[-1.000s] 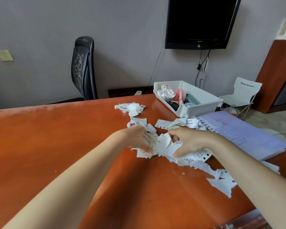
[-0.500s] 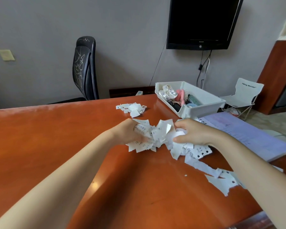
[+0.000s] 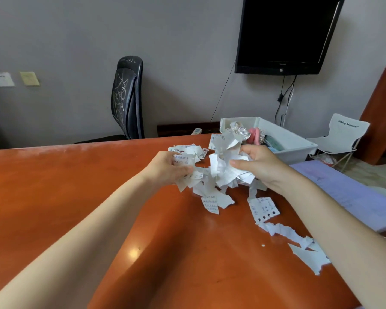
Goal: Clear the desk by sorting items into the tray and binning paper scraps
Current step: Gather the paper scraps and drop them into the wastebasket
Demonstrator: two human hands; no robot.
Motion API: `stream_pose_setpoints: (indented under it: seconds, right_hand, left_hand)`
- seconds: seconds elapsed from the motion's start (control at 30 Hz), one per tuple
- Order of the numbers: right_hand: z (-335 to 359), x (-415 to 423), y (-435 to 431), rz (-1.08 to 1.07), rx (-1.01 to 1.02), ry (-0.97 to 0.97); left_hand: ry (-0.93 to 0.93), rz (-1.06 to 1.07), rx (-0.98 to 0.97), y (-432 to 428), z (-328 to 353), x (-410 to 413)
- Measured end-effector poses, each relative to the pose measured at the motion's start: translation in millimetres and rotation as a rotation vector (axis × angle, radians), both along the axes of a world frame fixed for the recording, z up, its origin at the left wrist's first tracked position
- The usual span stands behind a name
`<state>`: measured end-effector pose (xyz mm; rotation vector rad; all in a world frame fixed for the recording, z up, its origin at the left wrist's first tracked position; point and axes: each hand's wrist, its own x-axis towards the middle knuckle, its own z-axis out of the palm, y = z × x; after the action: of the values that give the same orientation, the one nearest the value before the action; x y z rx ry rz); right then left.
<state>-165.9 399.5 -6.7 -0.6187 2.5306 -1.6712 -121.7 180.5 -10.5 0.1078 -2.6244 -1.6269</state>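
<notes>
A bunch of torn white paper scraps (image 3: 221, 170) is lifted above the orange desk (image 3: 76, 192), gathered between my two hands. My left hand (image 3: 167, 168) grips its left side, fingers curled round written pieces. My right hand (image 3: 256, 162) grips the right side, thumb pressed into the crumpled paper. A few scraps dangle below the bunch. More scraps (image 3: 263, 210) lie on the desk under my right forearm and toward the near right edge (image 3: 308, 255). A small pile of scraps (image 3: 187, 149) lies behind my left hand. The white tray (image 3: 299, 148) stands at the back right, holding a pink brush and other small items.
A lilac notebook (image 3: 352, 192) lies on the desk right of my right arm. A black office chair (image 3: 127, 97) stands behind the desk, a black screen (image 3: 285, 34) hangs on the wall, and a white folding chair (image 3: 341, 137) sits on the floor at the right.
Both hands have gathered the scraps together and raised the bunch off the desk, up and away from me toward the tray. Several pieces have stayed behind on the desk.
</notes>
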Motion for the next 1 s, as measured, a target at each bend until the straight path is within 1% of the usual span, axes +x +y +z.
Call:
stream_pose_setpoints:
  seconds: [0.17, 0.3, 0.47, 0.7, 1.0]
  right_hand:
    - [14, -4, -13, -0.030, -0.162, 0.011]
    - [25, 1, -32, -0.050, -0.211, 0.011]
    - [34, 5, -49, -0.059, -0.289, -0.064]
    - [45, 22, -94, 0.036, -0.287, -0.059]
    - [62, 62, -203, 0.263, -0.270, -0.081]
  left_hand:
    - [0.068, 0.061, 0.058, -11, 14, 10]
    - [0.086, 0.103, 0.111, -23, 21, 18]
    - [0.089, 0.129, 0.153, -37, 25, 27]
    - [0.187, 0.191, 0.077, -76, 34, 57]
    - [0.232, 0.382, 0.000, -159, 48, 135]
